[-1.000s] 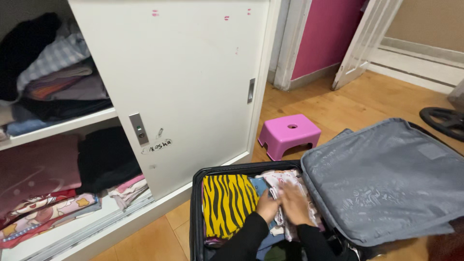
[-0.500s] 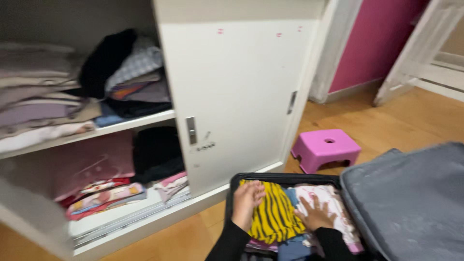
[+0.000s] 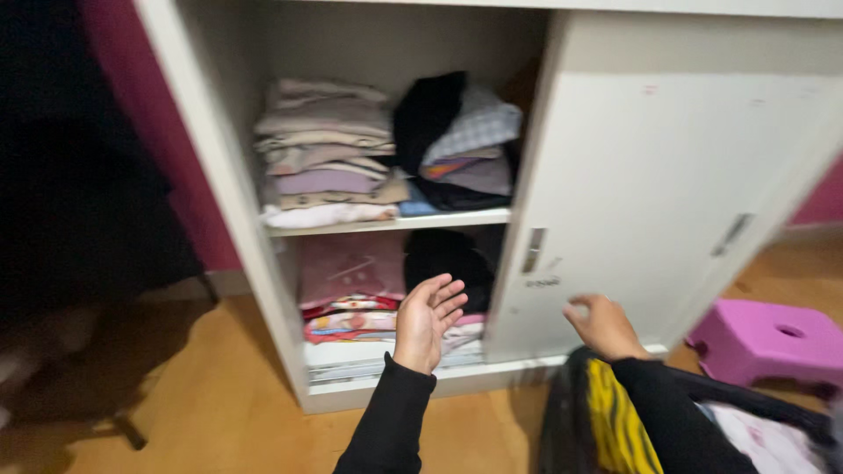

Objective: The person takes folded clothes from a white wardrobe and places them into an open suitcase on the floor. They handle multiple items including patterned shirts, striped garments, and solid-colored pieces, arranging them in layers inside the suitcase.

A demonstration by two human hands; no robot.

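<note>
Here, left hand point(image 3: 428, 318) spread open near folded clothes point(image 3: 351, 312); right hand point(image 3: 601, 323) seemingly curled, empty.

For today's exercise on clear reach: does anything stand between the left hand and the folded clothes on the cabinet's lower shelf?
Nothing visible does. The left hand is open, palm up, in front of the open cabinet side, with the lower-shelf folded clothes directly behind it. The sliding door covers only the right side, near the right hand.

Matt painted cabinet point(image 3: 667, 167) (metal, seemingly), cloth stacks point(image 3: 327, 149), glossy wood floor point(image 3: 219, 404), plastic stool point(image 3: 773, 338).
</note>
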